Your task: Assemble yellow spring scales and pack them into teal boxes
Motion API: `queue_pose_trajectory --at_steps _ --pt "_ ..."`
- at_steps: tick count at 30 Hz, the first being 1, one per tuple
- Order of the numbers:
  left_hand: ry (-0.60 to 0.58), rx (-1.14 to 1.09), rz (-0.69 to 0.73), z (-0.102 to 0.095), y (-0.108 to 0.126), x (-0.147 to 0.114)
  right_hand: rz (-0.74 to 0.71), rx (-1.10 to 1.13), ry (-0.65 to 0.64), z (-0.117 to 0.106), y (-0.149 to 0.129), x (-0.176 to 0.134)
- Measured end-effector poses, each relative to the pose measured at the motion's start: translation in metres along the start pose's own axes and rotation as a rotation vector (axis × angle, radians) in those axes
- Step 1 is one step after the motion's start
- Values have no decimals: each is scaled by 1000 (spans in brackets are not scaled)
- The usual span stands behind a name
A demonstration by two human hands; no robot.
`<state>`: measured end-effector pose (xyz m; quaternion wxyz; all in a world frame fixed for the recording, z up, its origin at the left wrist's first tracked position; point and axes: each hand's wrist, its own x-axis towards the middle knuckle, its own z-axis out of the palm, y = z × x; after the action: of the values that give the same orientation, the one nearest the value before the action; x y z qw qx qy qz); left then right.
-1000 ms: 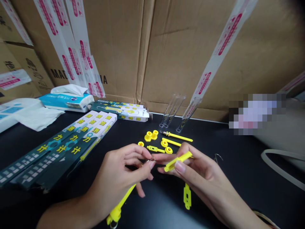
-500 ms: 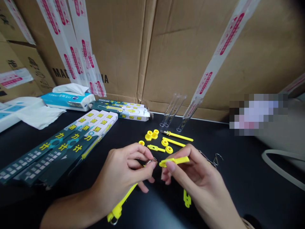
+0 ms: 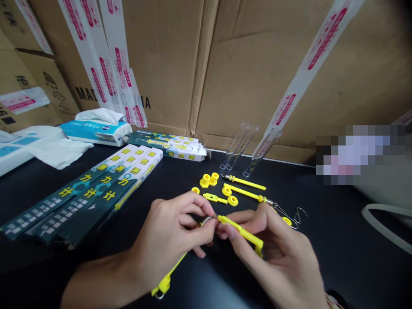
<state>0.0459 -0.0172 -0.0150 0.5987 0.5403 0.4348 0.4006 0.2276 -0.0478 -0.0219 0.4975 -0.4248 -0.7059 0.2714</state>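
Note:
My left hand (image 3: pixel 175 227) is closed, thumb and fingertips pinching the metal spring end (image 3: pixel 206 220) of a spring scale part. Below that hand sticks out a yellow rod (image 3: pixel 172 268) with a metal ring at its lower end; the palm hides how it joins the spring. My right hand (image 3: pixel 273 249) is closed on a yellow plastic slider (image 3: pixel 243 231), whose tip meets the metal end between both hands. Just beyond lie a small yellow slotted piece (image 3: pixel 215 198), two yellow caps (image 3: pixel 205 180), yellow rings (image 3: pixel 232 201) and a yellow rod with a metal hook (image 3: pixel 246 192).
Three clear tubes (image 3: pixel 262 152) stand at the back before a cardboard box (image 3: pixel 167 64). Several spring scale boxes (image 3: pixel 106 176) lie at left, with a tissue pack (image 3: pixel 96 131) and a power strip (image 3: pixel 30 146) behind. Another yellow rod (image 3: pixel 247 183) lies behind the hands.
My right hand has turned the yellow slider so it slopes down to the right, and brought its tip against the metal end in my left hand. The view has shifted slightly.

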Motion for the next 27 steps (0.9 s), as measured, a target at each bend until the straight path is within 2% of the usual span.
queue_pose_trajectory --at_steps 8,22,27 --pt "2 -1 -3 -1 -1 -2 -28 -45 26 3 -4 0" --pt "2 -2 18 0 1 2 -161 -348 16 10 -7 -1" --pt "5 -21 -2 0 1 2 -184 -325 23 13 -8 1"
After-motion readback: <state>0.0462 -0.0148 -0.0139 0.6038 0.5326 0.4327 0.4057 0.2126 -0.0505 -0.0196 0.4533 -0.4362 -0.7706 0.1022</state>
